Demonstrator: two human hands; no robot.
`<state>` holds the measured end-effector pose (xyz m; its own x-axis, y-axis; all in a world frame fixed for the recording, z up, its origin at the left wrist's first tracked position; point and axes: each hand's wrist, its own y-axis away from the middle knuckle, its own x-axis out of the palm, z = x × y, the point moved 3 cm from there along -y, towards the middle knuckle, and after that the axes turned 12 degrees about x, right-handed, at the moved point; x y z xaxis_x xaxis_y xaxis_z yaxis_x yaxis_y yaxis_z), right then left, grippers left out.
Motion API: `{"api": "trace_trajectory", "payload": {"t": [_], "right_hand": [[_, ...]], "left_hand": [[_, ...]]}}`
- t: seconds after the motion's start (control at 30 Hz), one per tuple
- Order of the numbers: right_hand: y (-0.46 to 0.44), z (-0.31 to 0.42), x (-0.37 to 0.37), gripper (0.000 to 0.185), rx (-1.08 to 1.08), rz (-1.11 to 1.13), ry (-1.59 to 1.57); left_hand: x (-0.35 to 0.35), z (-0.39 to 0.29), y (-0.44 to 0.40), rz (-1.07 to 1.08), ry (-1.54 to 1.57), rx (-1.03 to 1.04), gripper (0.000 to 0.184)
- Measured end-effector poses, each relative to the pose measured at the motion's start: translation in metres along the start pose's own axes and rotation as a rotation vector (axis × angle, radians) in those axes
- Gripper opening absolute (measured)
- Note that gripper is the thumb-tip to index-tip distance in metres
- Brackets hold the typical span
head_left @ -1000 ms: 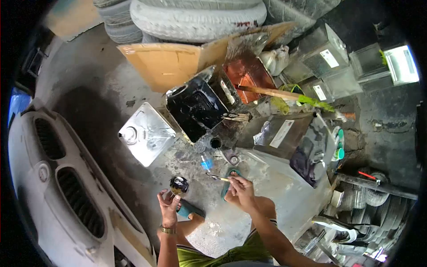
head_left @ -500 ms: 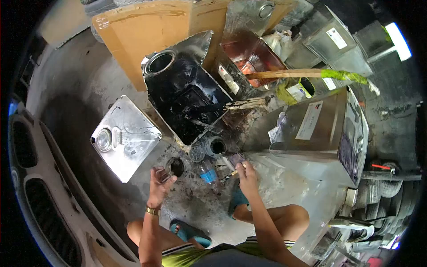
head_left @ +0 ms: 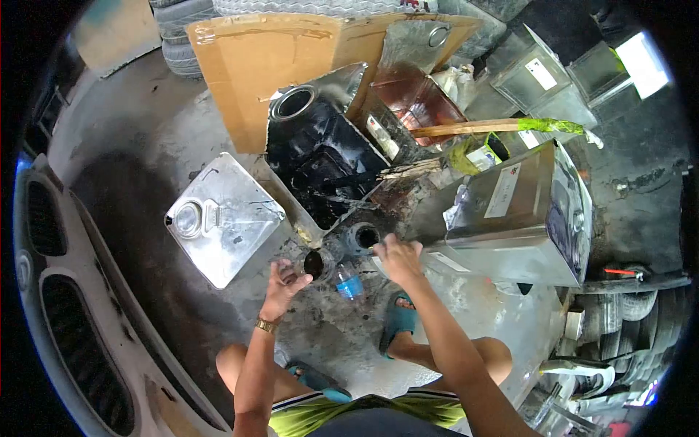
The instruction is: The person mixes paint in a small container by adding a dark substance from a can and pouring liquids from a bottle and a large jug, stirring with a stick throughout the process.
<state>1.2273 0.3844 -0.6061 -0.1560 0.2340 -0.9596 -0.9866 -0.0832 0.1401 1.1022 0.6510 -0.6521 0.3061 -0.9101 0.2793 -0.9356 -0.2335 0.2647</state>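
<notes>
My left hand (head_left: 285, 286), with a watch at the wrist, has its fingers curved apart at the left side of a clear jar (head_left: 314, 264) with a dark inside. Whether it touches the jar I cannot tell. Fingers bent and back upward, my right hand (head_left: 399, 261) is low over the floor, just right of a second clear container (head_left: 362, 238) with dark contents. What it grips is hidden under it; a pale edge shows at its left. Between the hands is a clear plastic bottle (head_left: 349, 284) with a blue label.
A cut-open metal can (head_left: 295, 211), black inside, stands ahead, holding a stained stick. Left lies a metal panel (head_left: 226, 218); right, a large metal can (head_left: 510, 240). Cardboard (head_left: 269, 69) stands behind. A car bumper (head_left: 109, 313) is at far left.
The view has shifted. My right hand has moved forward and turned back upward; the small paintbrush it held is no longer visible. My left hand stays beside the jar.
</notes>
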Motion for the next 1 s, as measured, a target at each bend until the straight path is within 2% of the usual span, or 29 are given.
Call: {"api": "trace_trajectory", "payload": {"t": [0.07, 0.2, 0.4, 0.53, 0.63, 0.7, 0.8, 0.97, 1.0], "right_hand": [[-0.006, 0.007, 0.009, 0.023, -0.054, 0.148, 0.253], [-0.025, -0.002, 0.028, 0.024, -0.140, 0.194, 0.312], [-0.014, 0.014, 0.000, 0.015, -0.145, 0.091, 0.342], [-0.017, 0.016, 0.011, 0.014, -0.179, 0.081, 0.286], [-0.025, 0.019, 0.004, 0.012, -0.213, -0.033, 0.323], [-0.021, 0.032, -0.028, 0.007, -0.261, -0.164, 0.257], [-0.013, 0.047, -0.062, 0.012, -0.203, -0.078, 0.362], [-0.002, 0.044, -0.075, 0.015, -0.332, -0.141, 0.498], [0.002, 0.044, -0.077, 0.015, -0.326, -0.078, 0.524]], "left_hand": [[0.002, 0.005, 0.003, 0.010, 0.017, 0.021, 0.066], [0.002, 0.011, 0.006, 0.051, 0.036, 0.036, 0.067], [0.001, 0.011, 0.007, 0.071, 0.020, 0.053, 0.070], [-0.003, 0.010, 0.008, 0.070, 0.022, 0.062, 0.070], [-0.005, 0.008, 0.009, 0.080, 0.031, 0.043, 0.070], [-0.006, 0.011, 0.010, 0.074, 0.027, 0.034, 0.069], [-0.003, 0.015, 0.008, 0.089, 0.028, 0.038, 0.069], [0.009, 0.003, 0.006, 0.121, 0.043, 0.040, 0.067], [0.012, 0.000, 0.007, 0.116, 0.023, 0.036, 0.066]]}}
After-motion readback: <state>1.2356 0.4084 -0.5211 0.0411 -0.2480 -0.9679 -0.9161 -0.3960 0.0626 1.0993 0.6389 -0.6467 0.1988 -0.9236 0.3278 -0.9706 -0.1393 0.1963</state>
